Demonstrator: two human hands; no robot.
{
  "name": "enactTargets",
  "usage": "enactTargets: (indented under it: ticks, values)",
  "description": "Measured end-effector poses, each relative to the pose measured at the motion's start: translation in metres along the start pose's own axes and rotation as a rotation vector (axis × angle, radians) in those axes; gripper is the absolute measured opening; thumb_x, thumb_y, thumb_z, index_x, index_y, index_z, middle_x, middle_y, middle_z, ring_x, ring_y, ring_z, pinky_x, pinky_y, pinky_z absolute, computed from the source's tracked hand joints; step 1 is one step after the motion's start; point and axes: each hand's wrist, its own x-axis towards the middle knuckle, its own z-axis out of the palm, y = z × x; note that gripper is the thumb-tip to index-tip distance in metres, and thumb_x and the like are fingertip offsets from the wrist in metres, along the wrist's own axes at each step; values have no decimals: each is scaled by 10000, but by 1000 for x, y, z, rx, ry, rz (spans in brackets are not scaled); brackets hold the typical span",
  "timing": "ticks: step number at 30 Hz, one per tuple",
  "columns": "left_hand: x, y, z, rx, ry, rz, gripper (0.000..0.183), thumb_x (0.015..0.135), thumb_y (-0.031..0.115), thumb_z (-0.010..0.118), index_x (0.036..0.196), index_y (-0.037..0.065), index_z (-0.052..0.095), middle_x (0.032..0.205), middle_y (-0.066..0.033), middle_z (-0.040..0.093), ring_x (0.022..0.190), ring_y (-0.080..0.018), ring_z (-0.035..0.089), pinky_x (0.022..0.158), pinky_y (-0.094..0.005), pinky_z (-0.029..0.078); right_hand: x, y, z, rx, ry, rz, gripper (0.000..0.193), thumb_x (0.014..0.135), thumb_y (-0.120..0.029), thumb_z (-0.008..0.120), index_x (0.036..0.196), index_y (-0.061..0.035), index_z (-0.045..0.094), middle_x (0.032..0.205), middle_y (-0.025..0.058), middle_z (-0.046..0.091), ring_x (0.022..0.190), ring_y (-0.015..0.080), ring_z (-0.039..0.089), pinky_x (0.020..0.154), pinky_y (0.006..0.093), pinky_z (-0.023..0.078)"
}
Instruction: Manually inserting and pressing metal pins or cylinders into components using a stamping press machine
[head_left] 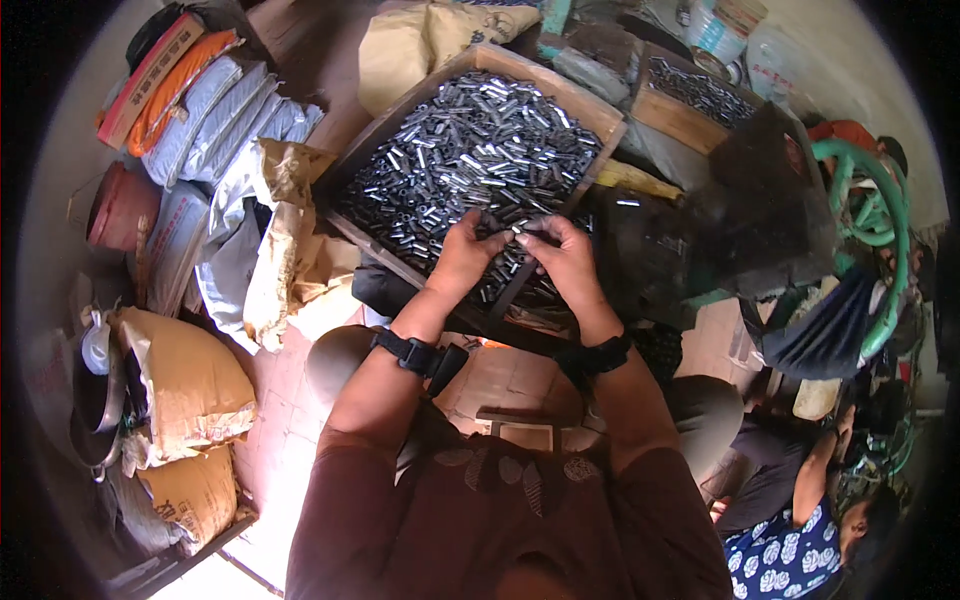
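Note:
A shallow wooden tray (359, 148) full of short, shiny metal tubes (470, 140) lies in front of me. Above its near corner my left hand (468, 247) and my right hand (562, 250) meet, thumbs and fingers pinched together. Between the fingertips shows a small metal tube (517, 230), gripped from both sides. More loose tubes lie just under my hands. The fingertips are dark, and the far side of the held tube is hidden behind them.
A smaller wooden box (672, 112) of metal pieces stands at the far right. Brown paper sacks (185, 375) and stacked sacks (215, 120) line the left. A green hoop (893, 245) is on the right. Another person in a blue patterned top (785, 555) sits at lower right.

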Motion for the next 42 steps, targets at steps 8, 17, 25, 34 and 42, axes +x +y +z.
enactTargets:
  ticks: [8, 17, 25, 34, 42]
  values:
    - [-52, 61, 50, -759, -330, -510, 140, 804, 62, 587, 940, 39, 561, 671, 25, 510, 425, -17, 305, 356, -159, 208, -82, -31, -78, 80, 169, 123, 148, 817, -152, 593, 892, -26, 617, 693, 0, 587, 585, 52, 530, 481, 187, 404]
    - [-107, 95, 132, -826, -409, -471, 137, 797, 30, 583, 931, 48, 563, 700, -9, 543, 438, -36, 345, 343, -148, 203, -164, -34, -140, 145, 287, 76, 148, 804, -141, 611, 892, -22, 622, 703, -6, 587, 608, 56, 527, 512, 189, 412]
    - [-123, 103, 161, -747, -452, -376, 78, 810, 34, 565, 882, 64, 573, 662, 16, 513, 435, -41, 354, 340, -164, 215, -187, -37, -155, 101, 354, -7, 135, 790, -145, 628, 849, -24, 622, 679, -10, 576, 574, 45, 504, 508, 193, 406]
    - [-115, 114, 149, -759, -743, -364, 104, 784, 56, 615, 843, 76, 531, 620, 17, 479, 401, -13, 311, 347, -164, 197, -190, -42, -169, 429, 100, 82, 136, 807, -134, 607, 882, -20, 596, 681, 8, 576, 578, 72, 516, 502, 202, 409]
    - [-68, 80, 142, -455, -363, -414, 133, 773, 84, 623, 887, 47, 566, 644, 8, 538, 399, -26, 334, 341, -172, 229, -210, -104, -180, -782, 891, -527, 312, 773, -152, 639, 989, 56, 553, 905, 151, 608, 791, 280, 578, 732, 364, 453]
